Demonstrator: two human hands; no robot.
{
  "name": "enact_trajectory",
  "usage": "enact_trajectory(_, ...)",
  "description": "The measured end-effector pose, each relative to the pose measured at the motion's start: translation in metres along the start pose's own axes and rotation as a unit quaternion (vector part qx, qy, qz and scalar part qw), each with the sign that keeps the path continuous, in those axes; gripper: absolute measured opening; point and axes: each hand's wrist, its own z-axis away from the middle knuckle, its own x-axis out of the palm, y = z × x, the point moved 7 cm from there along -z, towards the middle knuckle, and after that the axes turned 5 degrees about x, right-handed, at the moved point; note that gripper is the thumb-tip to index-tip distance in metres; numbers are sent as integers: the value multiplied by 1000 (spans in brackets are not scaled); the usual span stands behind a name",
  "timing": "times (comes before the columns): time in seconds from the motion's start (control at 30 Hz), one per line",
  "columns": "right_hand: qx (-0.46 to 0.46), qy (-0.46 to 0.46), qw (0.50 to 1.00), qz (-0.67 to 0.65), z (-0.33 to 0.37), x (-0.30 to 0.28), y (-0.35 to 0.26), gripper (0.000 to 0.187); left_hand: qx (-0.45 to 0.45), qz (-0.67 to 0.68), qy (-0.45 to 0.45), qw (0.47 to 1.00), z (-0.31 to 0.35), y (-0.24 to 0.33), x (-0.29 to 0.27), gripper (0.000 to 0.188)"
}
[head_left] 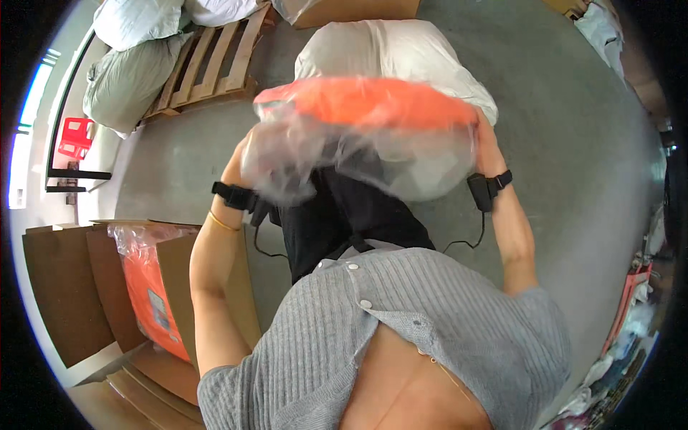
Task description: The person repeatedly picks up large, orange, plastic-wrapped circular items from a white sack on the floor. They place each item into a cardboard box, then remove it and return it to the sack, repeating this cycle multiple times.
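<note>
An orange package in a clear plastic bag (pixel 380 104) is held up in front of me between both hands, slightly smeared by motion. Its loose clear plastic hangs down on the near side. My left hand (pixel 238 163) grips the left end, with most of the fingers hidden behind the plastic. At the right end, my right hand (pixel 489 147) is closed on the package, its fingertips out of sight. Just beyond the package, a large white sack (pixel 394 50) lies on the floor, partly covered by it.
To my left stands an open cardboard box (pixel 68 287) with another orange plastic-wrapped package (pixel 150 290) inside. A wooden pallet (pixel 208 68) lies at the far left beside stuffed sacks (pixel 132 82). A red stool (pixel 75 138) is near the left wall. Assorted items line the right edge.
</note>
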Motion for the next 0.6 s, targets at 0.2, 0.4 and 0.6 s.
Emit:
enact_trajectory(0.2,141,-54,986,-70,10,53,-3,30,149,-269,36,951,-58,51,-26,38)
enact_trajectory(0.4,135,106,985,29,31,4,-96,35,-6,-88,266,960,2,116,-72,33)
enact_trajectory(0.6,6,47,986,-158,30,-42,-121,14,-129,125,386,905,30,104,-102,33)
